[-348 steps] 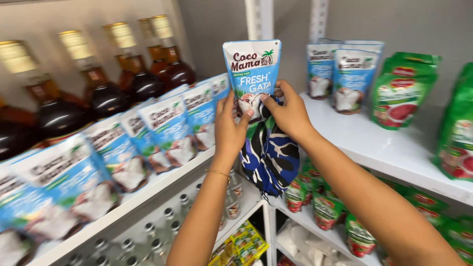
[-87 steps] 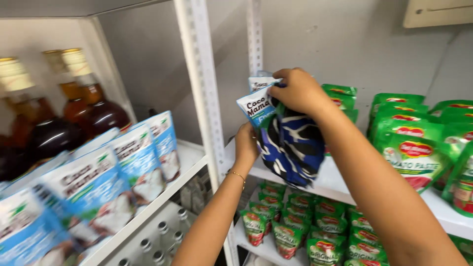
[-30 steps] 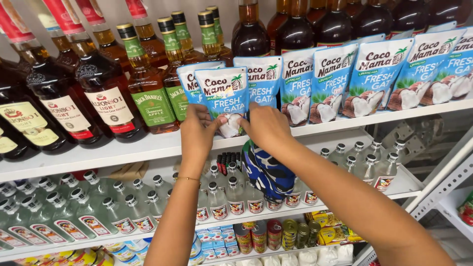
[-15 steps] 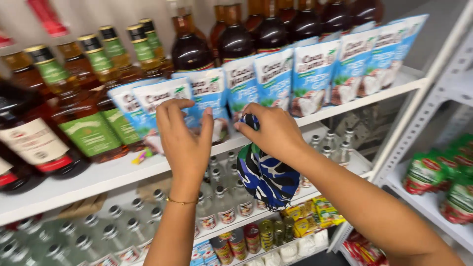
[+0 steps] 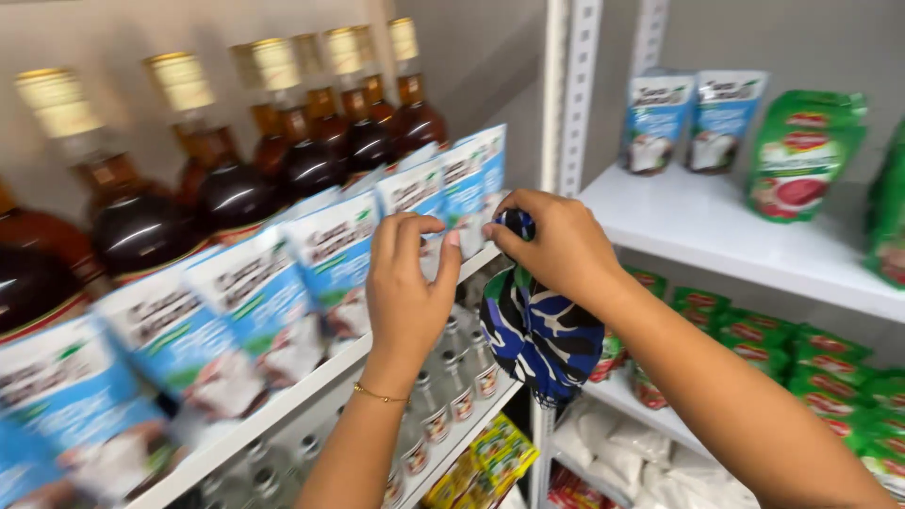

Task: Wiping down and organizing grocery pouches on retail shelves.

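Both hands shifted right along shelf, left hand (image 5: 407, 283) touching blue-white pouch (image 5: 337, 256), right hand (image 5: 556, 247) gripping dark patterned cloth (image 5: 541, 332)

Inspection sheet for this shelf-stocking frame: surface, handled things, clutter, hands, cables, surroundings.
Surface: white shelf edge, pouches lined along it.
Handled things: blue-and-white pouches standing in a row; left hand fingers on one.
Clutter: dark bottles behind the row; small clear bottles on the shelf below.
Hands: right hand grips a blue patterned cloth bag, hanging from it.
Cables: nothing seen.
Surroundings: neighbouring shelf with two more blue pouches and green pouches.
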